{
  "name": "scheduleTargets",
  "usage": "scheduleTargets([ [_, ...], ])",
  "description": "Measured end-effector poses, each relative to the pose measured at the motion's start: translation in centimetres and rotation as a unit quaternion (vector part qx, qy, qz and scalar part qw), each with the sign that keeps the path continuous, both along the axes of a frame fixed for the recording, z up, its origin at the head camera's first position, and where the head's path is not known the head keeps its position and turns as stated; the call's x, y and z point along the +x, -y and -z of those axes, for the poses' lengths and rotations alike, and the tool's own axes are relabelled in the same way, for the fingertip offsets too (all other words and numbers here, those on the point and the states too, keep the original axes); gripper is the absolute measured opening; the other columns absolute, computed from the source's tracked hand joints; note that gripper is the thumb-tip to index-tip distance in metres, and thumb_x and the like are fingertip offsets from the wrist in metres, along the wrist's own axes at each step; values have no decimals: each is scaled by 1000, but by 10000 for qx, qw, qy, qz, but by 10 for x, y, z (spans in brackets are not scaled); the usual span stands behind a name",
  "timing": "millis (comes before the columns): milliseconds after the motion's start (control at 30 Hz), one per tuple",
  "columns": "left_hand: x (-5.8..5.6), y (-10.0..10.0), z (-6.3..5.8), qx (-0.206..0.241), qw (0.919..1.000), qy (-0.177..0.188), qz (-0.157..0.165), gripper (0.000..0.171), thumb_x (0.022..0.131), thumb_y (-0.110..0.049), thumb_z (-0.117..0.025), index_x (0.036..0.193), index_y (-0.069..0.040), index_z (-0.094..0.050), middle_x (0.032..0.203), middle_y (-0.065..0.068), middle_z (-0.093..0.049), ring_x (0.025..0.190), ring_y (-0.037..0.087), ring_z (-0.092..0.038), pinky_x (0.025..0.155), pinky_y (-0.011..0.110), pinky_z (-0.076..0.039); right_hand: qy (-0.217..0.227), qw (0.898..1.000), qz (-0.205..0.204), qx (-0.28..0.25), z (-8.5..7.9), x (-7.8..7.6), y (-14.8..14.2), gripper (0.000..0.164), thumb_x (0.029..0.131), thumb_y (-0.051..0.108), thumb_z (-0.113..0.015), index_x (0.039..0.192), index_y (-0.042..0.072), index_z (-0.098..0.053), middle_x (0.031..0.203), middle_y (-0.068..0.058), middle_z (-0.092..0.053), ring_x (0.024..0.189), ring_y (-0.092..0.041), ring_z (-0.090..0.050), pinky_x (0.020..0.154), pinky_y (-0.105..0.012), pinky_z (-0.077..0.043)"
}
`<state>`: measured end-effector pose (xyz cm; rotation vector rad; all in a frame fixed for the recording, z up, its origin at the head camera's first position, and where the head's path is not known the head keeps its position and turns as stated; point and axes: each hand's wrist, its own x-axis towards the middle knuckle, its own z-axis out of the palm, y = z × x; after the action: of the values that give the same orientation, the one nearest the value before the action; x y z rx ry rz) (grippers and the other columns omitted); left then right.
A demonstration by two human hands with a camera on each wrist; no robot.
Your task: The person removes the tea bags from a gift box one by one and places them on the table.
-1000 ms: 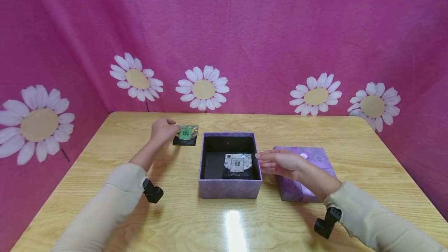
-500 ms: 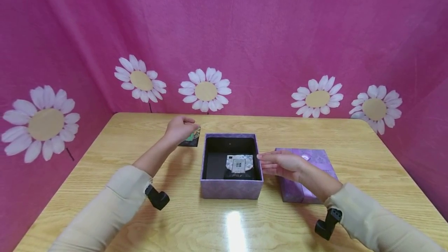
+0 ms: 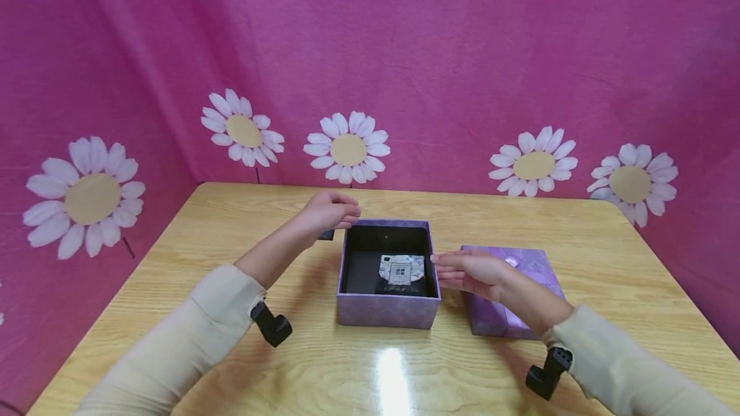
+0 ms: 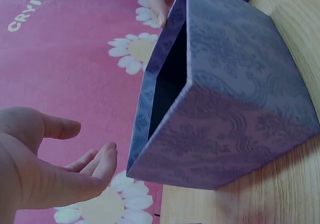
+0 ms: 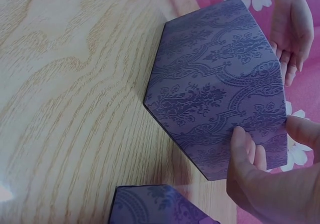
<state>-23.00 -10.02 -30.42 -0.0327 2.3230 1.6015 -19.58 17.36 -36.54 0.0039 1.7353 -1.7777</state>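
Observation:
A purple patterned gift box (image 3: 388, 311) sits uncovered on the table, its inside dark. In it lies a flat packet (image 3: 400, 271) with a white flowery top and black bottom. My left hand (image 3: 328, 212) hovers at the box's back left corner in the head view; the left wrist view shows its fingers loosely bent with nothing between them. A second flat packet (image 3: 327, 235) lies on the table, mostly hidden behind that hand. Against the box's right wall rests my right hand (image 3: 477, 272), fingers fairly straight along the outside and thumb tip at the rim.
Right of the box lies the purple lid (image 3: 537, 263) with a ribbon, partly behind my right forearm. The wooden table (image 3: 231, 210) ends at a pink curtain (image 3: 428, 69) printed with daisies.
My left hand has moved right, from beside the green-labelled packet to the box's back left corner, leaving that packet on the table. The right hand has stayed at the box's right wall.

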Motion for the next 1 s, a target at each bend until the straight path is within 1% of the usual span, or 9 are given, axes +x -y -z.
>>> scheduleTargets([
  [200, -3, -10, 3, 165, 9984, 346, 414, 40, 98, -13, -51, 131, 8, -47, 133, 23, -56, 124, 32, -57, 105, 37, -47, 45, 9999, 11, -89, 0, 1, -2, 18, 96, 13, -54, 105, -2, -60, 84, 3, -72, 79, -4, -68, 80, -22, -58],
  [333, -3, -19, 4, 386, 9947, 773, 564, 39, 98, -10, -49, 132, 9, -46, 136, 25, -53, 127, 34, -54, 106, 38, -46, 47, 9999, 22, -124, 2, 1, -2, 18, 96, 13, -56, 105, -2, -60, 85, 2, -73, 81, -5, -69, 81, -23, -58],
  [467, -2, -28, 7, 700, 9880, 1314, 414, 41, 97, -9, -50, 135, 8, -44, 136, 25, -54, 128, 34, -53, 107, 39, -45, 33, 9999, 30, -110, 3, 0, -2, 27, 96, 14, -56, 113, -7, -55, 86, 2, -73, 82, -7, -69, 81, -23, -58],
  [600, -1, -36, 12, 785, 9835, 1615, 219, 43, 97, -8, -49, 136, 8, -42, 137, 27, -53, 129, 35, -52, 108, 41, -44, 22, 10000, 61, -53, 2, -1, -2, 26, 96, 15, -56, 112, -6, -56, 86, 2, -72, 83, -7, -69, 81, -23, -58],
  [700, 0, -40, 17, 604, 9838, 1682, 97, 45, 96, -7, -51, 137, 7, -41, 136, 27, -52, 127, 35, -54, 107, 41, -45, 7, 10000, 73, -36, 3, -1, -2, 24, 96, 14, -56, 111, -5, -57, 85, 2, -72, 81, -6, -69, 81, -23, -58],
  [800, 2, -44, 21, 275, 9848, 1713, 57, 46, 94, -9, -54, 136, 5, -41, 135, 25, -53, 124, 34, -57, 105, 39, -47, -11, 10000, 63, -41, 2, -1, -1, 27, 96, 13, -55, 113, -7, -54, 85, 2, -72, 81, -6, -69, 81, -23, -58],
  [900, 4, -47, 24, 129, 9842, 1761, 98, 44, 94, -10, -55, 134, 6, -44, 135, 24, -54, 112, 27, -62, 104, 39, -48, -20, 10000, 83, -27, 2, 0, 0, 34, 96, 13, -55, 119, -11, -50, 85, 2, -72, 82, -7, -68, 81, -23, -58],
  [967, 5, -48, 26, 224, 9822, 1862, 136, 43, 95, -10, -53, 133, 7, -44, 136, 24, -52, 98, 22, -61, 106, 38, -47, -28, 10000, 87, -17, 2, 0, 0, 39, 96, 13, -54, 123, -14, -46, 86, 2, -72, 83, -7, -68, 81, -23, -57],
  [1000, 5, -49, 27, 269, 9810, 1918, 154, 42, 95, -10, -52, 133, 8, -45, 136, 24, -50, 95, 20, -58, 106, 38, -47, -30, 10000, 93, -12, 2, 0, 0, 41, 96, 13, -54, 125, -15, -44, 86, 2, -71, 83, -7, -68, 81, -23, -57],
])
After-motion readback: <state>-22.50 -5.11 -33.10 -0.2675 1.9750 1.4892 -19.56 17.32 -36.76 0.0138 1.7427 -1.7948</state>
